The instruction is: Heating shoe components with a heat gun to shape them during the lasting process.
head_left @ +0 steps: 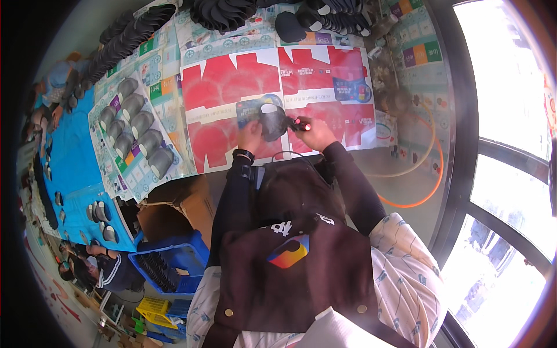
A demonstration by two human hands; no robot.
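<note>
On the red-and-white printed sheet point(232, 78) in front of me sits a dark grey, cup-shaped piece point(272, 124) with a pale patch at its top edge. My left hand point(250, 137) grips it at its left side, fingers closed against it. Closed around a small black tool with pinkish-red parts point(300, 124) is my right hand point(317, 134). The tool's front end points at the piece's right side, and I cannot tell whether they touch. The exact kind of tool is partly hidden by my fingers.
Similar dark pieces point(142, 123) lie in rows on printed sheets to the left; stacked ones point(223, 13) line the back. Orange hose point(438, 168) loops at right beside the window frame point(464, 116). A cardboard box point(194, 203) and blue crate point(197, 249) stand lower left. Other people work far left.
</note>
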